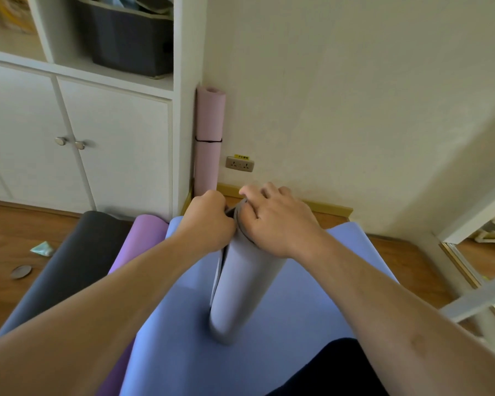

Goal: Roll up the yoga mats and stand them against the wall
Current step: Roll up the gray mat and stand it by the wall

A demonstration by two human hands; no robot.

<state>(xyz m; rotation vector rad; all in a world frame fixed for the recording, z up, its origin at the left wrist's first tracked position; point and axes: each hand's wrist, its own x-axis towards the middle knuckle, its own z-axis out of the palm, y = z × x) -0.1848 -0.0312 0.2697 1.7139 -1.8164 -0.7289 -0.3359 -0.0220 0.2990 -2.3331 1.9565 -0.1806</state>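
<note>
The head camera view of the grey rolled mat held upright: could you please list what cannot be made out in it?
- Head view: top end of the grey rolled yoga mat, covered by the left hand and right hand.
- Dark strap between the hands: mostly hidden by fingers; fastening unclear.
- Yellow label above the wall socket: too small to read.
- Contents of the dark storage bin: cut off by the top edge.

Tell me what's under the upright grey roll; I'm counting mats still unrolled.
The grey rolled mat stands on a flat blue mat. A purple mat and a dark grey mat lie beside it. Whatever lies beneath the blue one is hidden.
</note>
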